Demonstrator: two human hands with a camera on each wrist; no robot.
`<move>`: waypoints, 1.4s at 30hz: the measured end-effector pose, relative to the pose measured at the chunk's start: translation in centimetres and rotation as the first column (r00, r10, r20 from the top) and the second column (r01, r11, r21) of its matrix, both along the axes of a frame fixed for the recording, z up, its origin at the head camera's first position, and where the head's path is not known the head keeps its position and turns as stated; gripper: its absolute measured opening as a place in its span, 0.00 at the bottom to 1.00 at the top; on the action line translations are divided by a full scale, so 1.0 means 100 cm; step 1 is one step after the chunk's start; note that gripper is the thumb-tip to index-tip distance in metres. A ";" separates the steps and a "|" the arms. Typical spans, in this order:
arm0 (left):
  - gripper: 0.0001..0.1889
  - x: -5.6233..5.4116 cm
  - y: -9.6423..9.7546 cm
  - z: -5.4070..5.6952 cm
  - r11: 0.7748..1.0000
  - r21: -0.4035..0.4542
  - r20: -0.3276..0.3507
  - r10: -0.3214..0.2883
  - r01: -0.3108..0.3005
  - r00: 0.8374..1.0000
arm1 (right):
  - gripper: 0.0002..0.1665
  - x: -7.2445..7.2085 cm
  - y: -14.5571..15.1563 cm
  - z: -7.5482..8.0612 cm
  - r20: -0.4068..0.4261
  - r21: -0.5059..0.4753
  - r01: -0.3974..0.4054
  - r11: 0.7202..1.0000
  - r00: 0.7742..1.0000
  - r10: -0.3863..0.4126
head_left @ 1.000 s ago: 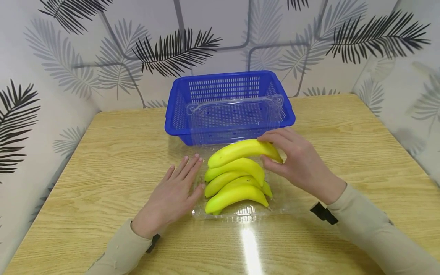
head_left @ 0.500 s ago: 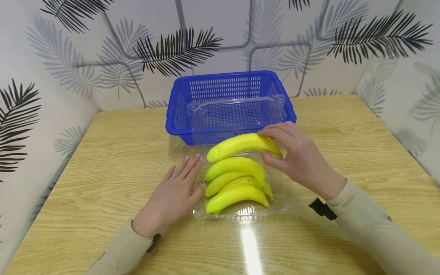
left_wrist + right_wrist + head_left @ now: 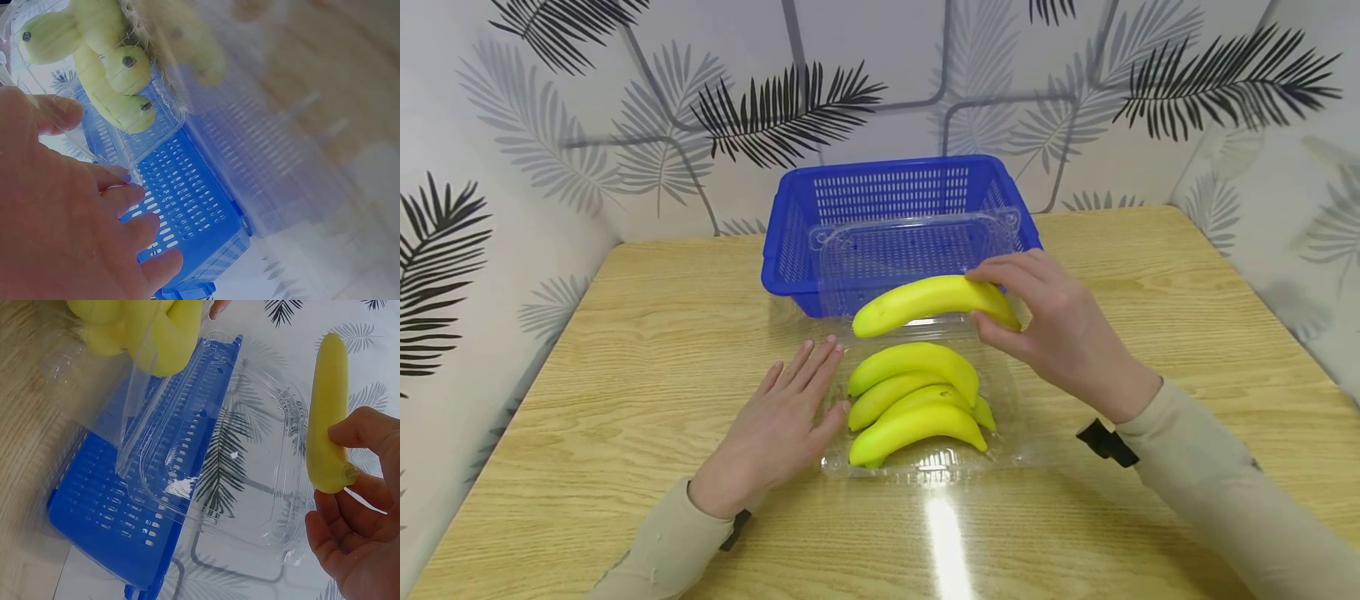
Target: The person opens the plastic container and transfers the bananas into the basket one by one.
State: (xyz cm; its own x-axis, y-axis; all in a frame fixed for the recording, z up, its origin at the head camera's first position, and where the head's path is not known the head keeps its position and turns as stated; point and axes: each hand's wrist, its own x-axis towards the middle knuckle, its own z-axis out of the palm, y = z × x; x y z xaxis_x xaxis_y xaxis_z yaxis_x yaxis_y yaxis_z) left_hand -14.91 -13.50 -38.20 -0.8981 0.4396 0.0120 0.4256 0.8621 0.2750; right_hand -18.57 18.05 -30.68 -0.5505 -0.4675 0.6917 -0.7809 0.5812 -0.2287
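A yellow banana (image 3: 917,302) is pinched near its right end by my right hand (image 3: 1052,325), raised above the back part of the clear plastic box. In the right wrist view the same banana (image 3: 329,412) sits between thumb and fingers. Several more bananas (image 3: 917,367) lie stacked in the clear plastic box (image 3: 955,462), whose lid (image 3: 917,250) stands open at the back, in front of the basket. My left hand (image 3: 778,421) rests with straight fingers along the box's left side; in the left wrist view, fingertips are next to the box wall (image 3: 147,140).
A blue plastic basket (image 3: 790,250) with slotted walls stands at the back of the wooden table (image 3: 647,333), behind the clear lid. Wall covering with a leaf pattern (image 3: 655,100) rises behind the table and at both sides.
My right hand has lifted the banana up and away from the others, towards the lid, so the gap below it has widened. The left hand has stayed in place.
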 end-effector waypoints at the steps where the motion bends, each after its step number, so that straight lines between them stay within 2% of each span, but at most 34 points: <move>1: 0.35 0.000 0.000 0.000 1.000 -0.001 0.002 0.000 0.000 1.000 | 0.25 -0.001 0.000 0.000 -0.004 0.000 -0.001 1.000 1.000 0.001; 20: 0.35 0.000 -0.002 -0.003 1.000 -0.012 -0.011 -0.008 0.008 1.000 | 0.24 -0.006 -0.001 0.007 -0.022 -0.015 0.021 1.000 1.000 -0.022; 42: 0.35 -0.001 -0.001 -0.003 1.000 -0.003 -0.014 -0.010 0.010 1.000 | 0.23 -0.016 -0.001 0.026 -0.070 -0.037 0.028 0.999 0.997 -0.031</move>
State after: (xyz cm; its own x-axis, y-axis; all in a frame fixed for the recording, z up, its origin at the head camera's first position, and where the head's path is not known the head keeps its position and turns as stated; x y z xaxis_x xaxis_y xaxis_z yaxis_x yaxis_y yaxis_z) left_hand -15.00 -13.63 -38.47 -0.8933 0.4489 0.0236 0.4384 0.8583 0.2666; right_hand -20.14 17.96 -28.06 -0.5126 -0.4259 0.7456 -0.7787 0.5965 -0.1945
